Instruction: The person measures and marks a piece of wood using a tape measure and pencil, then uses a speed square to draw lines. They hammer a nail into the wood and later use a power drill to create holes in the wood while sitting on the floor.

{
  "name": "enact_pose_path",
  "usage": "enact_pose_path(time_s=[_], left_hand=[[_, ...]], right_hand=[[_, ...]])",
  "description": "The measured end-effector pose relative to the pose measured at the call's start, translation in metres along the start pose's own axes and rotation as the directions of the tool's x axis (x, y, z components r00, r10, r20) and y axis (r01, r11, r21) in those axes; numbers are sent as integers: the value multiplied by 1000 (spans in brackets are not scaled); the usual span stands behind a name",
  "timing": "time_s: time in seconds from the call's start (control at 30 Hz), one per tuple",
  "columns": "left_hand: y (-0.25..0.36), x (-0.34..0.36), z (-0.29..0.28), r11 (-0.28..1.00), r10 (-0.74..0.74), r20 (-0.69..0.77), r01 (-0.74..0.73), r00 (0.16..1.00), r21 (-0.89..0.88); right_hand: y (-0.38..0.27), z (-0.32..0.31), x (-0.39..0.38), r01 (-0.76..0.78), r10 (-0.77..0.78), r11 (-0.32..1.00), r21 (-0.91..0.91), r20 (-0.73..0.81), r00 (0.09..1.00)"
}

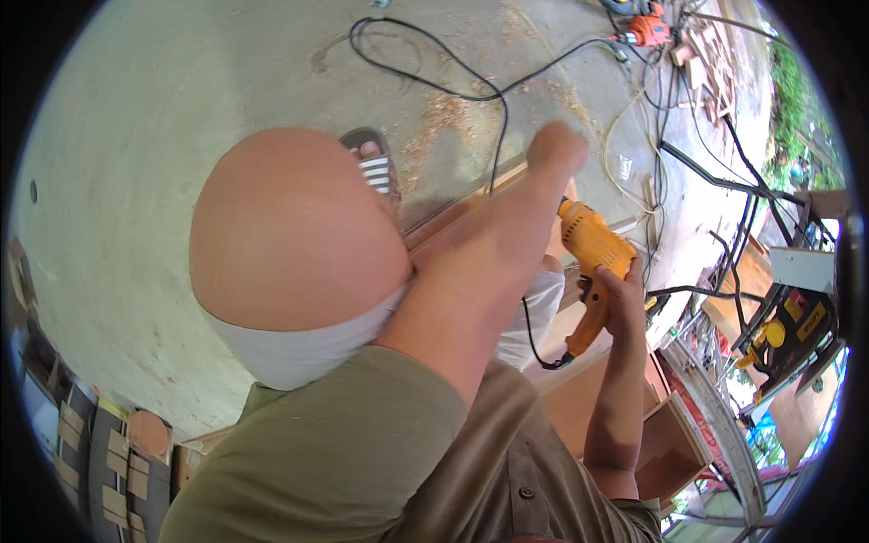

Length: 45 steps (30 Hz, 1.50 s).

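Observation:
My right hand (625, 294) is wrapped round the handle of a yellow corded power drill (599, 246). The drill's front end points up and left, just below my left wrist, and its tip is hard to make out. Stretched across in front of me, my left arm ends in a blurred left hand (557, 149) above and left of the drill. The fingers are smeared, so what they hold, if anything, does not show. A long wooden piece (444, 220) lies under my left forearm, partly hidden by it.
A black cable (501, 118) loops over the concrete floor among wood shavings (445, 113). An orange power tool (647, 30) and wood offcuts (706, 68) lie at the far right. An open wooden box (670, 443) stands beside my right forearm, near black metal bars (715, 172).

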<state>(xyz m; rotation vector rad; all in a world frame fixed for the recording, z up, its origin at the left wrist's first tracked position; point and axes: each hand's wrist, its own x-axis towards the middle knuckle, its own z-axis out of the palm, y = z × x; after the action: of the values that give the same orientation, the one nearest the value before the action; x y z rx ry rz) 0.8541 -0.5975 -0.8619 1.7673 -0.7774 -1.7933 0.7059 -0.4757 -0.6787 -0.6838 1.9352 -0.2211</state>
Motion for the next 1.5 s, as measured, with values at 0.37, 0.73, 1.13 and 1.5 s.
enact_pose_path(time_s=[0.37, 0.73, 1.13, 1.5], left_hand=[[276, 144, -225, -387, 658, 639, -549, 398, 741], [-45, 26, -346, 930, 335, -365, -242, 868, 278], [-74, 87, -407, 575, 792, -397, -348, 465, 740], [-79, 236, -495, 494, 811, -514, 142, 281, 858]], right_hand=[[15, -6, 15, -7, 12, 993, 122, -47, 999], [56, -57, -32, -116, 125, 915, 386, 0, 992], [63, -42, -66, -71, 51, 853, 516, 53, 997], [58, -29, -46, 11, 27, 945, 325, -112, 993]])
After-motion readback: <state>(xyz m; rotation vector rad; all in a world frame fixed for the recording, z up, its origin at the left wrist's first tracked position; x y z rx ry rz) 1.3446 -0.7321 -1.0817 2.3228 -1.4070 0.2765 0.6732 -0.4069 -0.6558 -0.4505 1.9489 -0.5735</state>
